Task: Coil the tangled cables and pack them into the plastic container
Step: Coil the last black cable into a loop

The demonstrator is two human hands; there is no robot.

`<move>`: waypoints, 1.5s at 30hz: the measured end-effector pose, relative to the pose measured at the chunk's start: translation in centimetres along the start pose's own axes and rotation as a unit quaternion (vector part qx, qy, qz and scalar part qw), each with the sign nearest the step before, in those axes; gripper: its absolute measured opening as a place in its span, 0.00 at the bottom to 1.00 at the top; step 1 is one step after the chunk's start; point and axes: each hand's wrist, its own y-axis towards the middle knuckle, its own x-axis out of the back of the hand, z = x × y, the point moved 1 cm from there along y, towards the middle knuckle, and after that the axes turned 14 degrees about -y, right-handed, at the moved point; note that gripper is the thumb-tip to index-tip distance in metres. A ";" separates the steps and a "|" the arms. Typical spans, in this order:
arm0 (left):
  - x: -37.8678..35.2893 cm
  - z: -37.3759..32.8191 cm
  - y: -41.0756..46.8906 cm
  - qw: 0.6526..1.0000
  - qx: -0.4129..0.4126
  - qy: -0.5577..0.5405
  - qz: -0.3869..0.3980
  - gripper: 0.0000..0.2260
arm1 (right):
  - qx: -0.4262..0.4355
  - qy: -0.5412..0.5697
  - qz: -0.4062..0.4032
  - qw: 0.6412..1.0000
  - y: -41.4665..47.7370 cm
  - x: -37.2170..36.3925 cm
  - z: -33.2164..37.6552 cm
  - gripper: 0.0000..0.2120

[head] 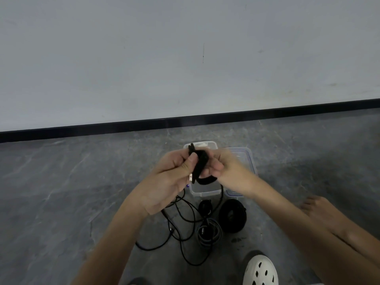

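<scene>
Both hands, left hand (174, 171) and right hand (224, 167), pinch a black cable coil (200, 167) above the plastic container (203, 191); its trailing tail may snag the tangled cables (185, 223) on the floor.

Right hand (225, 166) is motion-blurred, fingertips smeared. Black cable coil (200, 168) is partly buried in both grips. The hands cover most of the plastic container (203, 193); can't tell what's at its 12 o'clock end. Lid (245, 159) at its 3 o'clock is half behind the right wrist. Connector (190, 178) by the left hand (174, 175) thumb is too small to ID. White shoe (260, 270) at 5 o'clock is cut by the bottom edge.
</scene>
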 end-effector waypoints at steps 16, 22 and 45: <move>1.2 0.6 0.5 0.971 -0.091 0.063 -0.211 0.12 | -0.029 -0.009 0.123 0.992 -1.5 -2.6 2.0 0.06; 1.4 0.4 0.6 0.967 -0.108 0.076 -0.217 0.13 | -0.047 -0.028 0.191 0.980 -2.0 -2.6 1.8 0.14; 3.8 -0.8 0.5 0.881 -0.107 0.316 -0.336 0.10 | -0.031 0.128 0.125 0.983 -3.8 -0.9 3.6 0.12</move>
